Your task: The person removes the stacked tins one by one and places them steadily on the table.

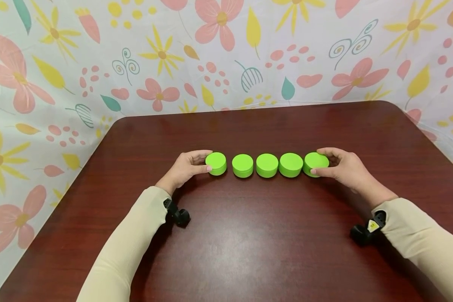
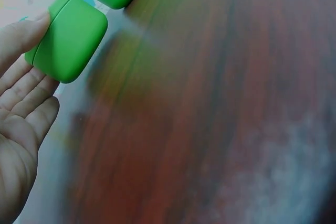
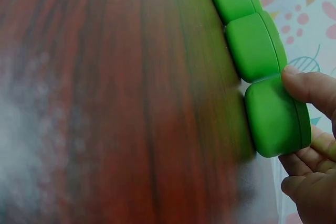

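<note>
Several round lime-green lidded tins stand in a row across the table in the head view. My left hand (image 1: 186,167) grips the leftmost tin (image 1: 216,164), thumb on the near side and fingers behind. In the left wrist view this tin (image 2: 73,40) shows a seam under its lid. At the other end, my right hand (image 1: 343,167) holds the rightmost tin (image 1: 315,163) between thumb and fingers. Between the hands are a tin (image 1: 243,166) with a gap to its left, a middle tin (image 1: 267,165) and another tin (image 1: 291,165) close beside the right-hand one.
The dark reddish-brown table (image 1: 245,235) has a glossy top with a light reflection near the front. Behind it hangs a white cloth (image 1: 226,63) printed with flowers and leaves. A black wrist camera (image 1: 179,216) sits below the left sleeve, another camera (image 1: 364,233) below the right.
</note>
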`<state>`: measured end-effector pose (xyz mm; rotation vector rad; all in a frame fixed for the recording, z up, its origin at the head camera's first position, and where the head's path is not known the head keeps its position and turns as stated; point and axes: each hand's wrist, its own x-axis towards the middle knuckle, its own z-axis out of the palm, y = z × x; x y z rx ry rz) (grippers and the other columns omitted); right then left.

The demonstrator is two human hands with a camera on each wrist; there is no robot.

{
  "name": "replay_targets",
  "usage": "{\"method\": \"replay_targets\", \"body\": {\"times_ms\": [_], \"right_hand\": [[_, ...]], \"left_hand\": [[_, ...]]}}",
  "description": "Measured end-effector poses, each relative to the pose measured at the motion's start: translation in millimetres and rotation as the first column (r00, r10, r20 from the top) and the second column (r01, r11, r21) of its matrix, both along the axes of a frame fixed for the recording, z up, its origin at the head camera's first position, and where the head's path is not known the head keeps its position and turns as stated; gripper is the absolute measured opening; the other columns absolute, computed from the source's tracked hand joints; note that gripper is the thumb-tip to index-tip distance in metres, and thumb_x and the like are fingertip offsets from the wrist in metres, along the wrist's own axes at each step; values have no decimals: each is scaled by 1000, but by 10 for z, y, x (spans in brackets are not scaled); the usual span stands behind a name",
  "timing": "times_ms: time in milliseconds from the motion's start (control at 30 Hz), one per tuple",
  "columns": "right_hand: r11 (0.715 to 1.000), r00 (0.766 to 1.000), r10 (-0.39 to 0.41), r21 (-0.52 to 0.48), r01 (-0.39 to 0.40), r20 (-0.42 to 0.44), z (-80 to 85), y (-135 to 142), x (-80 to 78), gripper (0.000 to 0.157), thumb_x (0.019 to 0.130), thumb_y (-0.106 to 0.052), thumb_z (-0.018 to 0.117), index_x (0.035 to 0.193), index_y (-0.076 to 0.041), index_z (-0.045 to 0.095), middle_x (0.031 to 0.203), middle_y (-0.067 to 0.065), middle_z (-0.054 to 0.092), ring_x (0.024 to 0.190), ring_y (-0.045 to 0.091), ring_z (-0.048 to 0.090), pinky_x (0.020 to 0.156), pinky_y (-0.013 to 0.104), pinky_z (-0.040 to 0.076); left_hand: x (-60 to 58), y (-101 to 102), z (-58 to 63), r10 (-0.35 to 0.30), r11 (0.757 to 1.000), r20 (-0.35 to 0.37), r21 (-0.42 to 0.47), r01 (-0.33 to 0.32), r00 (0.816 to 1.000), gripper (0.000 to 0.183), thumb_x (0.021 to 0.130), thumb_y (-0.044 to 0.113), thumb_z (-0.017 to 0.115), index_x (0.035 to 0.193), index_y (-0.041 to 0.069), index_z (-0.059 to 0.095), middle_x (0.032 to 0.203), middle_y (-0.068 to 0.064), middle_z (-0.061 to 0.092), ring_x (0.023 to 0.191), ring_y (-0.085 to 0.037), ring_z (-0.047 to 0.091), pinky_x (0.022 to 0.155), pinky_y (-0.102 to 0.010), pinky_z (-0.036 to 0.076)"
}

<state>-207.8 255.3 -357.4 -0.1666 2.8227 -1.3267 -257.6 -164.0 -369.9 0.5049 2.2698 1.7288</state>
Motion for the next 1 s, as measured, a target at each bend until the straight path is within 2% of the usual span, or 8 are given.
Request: {"method": "replay_targets", "body": {"times_ms": [200, 433, 767, 900, 1000], "right_hand": [[1000, 1000, 2, -6, -2, 4, 0, -6, 5, 68, 75, -31, 78, 129, -2, 49, 110, 10, 57, 82, -1, 50, 63, 15, 44], [1000, 1000, -7, -9, 7, 4, -19, -3, 15, 66, 75, -31, 78, 128, -4, 50, 106, 5, 58, 81, 0, 50, 63, 16, 45], [998, 1000, -5, -59, 5, -1, -54, -6, 28, 65, 76, -26, 78, 128, -2, 49, 95, -12, 57, 81, -2, 52, 63, 15, 45], [998, 1000, -8, -64, 8, -1, -68, -2, 22, 65, 77, -25, 77, 130, -2, 46, 102, -6, 56, 85, -2, 50, 64, 14, 44], [998, 1000, 10, -63, -10, 3, -68, 2, 18, 69, 77, -24, 76, 133, -1, 42, 117, 7, 54, 97, 8, 50, 68, 11, 42]], "left_hand": [[6, 46, 25, -15, 1000, 18, 10, 15, 1000, 52, 80, -3, 68, 129, -2, 51, 128, -19, 55, 121, -26, 51, 85, -23, 50], [3, 66, -5, -27, 1000, 37, 13, 26, 999, 51, 80, -3, 68, 128, -2, 52, 127, -19, 56, 121, -26, 51, 84, -24, 51], [26, 61, -42, -43, 999, 70, 36, 40, 997, 50, 81, -6, 66, 129, -4, 51, 128, -21, 54, 120, -29, 51, 82, -25, 51], [4, 54, -49, -59, 997, 77, 50, 55, 995, 51, 81, -6, 66, 129, -4, 50, 128, -22, 53, 119, -29, 52, 82, -26, 52], [-10, 44, -51, -66, 997, 86, 50, 62, 994, 53, 81, -6, 66, 131, -4, 48, 131, -21, 52, 121, -29, 50, 85, -29, 51]]}}
